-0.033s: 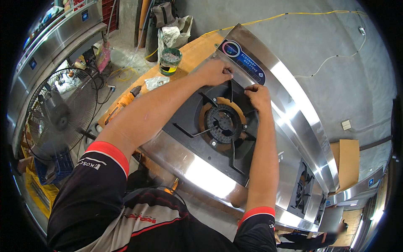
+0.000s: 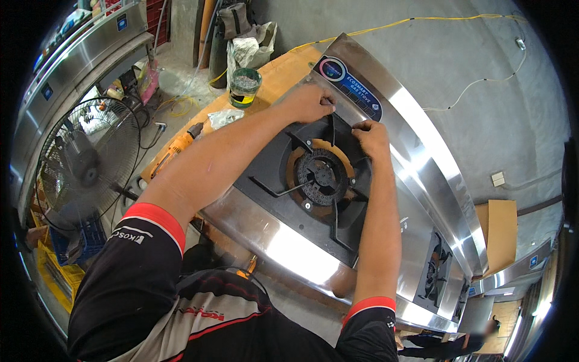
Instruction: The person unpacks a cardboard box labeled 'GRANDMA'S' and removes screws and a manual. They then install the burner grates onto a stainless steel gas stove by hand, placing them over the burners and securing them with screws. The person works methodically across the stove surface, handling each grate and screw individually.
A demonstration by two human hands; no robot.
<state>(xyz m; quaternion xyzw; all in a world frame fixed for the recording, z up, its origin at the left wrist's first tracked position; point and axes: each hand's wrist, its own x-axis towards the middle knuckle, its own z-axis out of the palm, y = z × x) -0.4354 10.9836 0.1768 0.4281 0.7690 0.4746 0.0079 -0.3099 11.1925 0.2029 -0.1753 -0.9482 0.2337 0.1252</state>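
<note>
Find black burner tray (image 2: 280, 160) seated in stainless stove top (image 2: 253, 223), directly below and between both hands. Note within tray: round black burner (image 2: 319, 175), with brownish surface showing around it and black pan-support arms spread over it.

Left hand (image 2: 309, 104) at far edge of tray, just beside blue label panel (image 2: 350, 87): fingers curled, drawn close together; cannot tell whether clamped on a small part. Right hand (image 2: 373, 139) at far right edge of tray: thumb and forefinger bent near each other; contact and grip hidden, cannot tell.

Containers inspected. On wooden table (image 2: 283, 72), left of stove: green tub (image 2: 243, 100), upright, open at top, filled near to rim with small greyish pieces, too fine to identify. Just beside it, clear plastic bag (image 2: 226, 118), lying crumpled; contents indistinct. Beyond table: white sack (image 2: 260, 53), mouth slack, contents not discernible; above it, grey bag (image 2: 235, 21). On floor at left, behind fan (image 2: 87, 169): blue crate (image 2: 90, 244) and yellow crate (image 2: 69, 277), contents unclear. Also on table, near plastic bag: orange drill (image 2: 175, 148).
</note>
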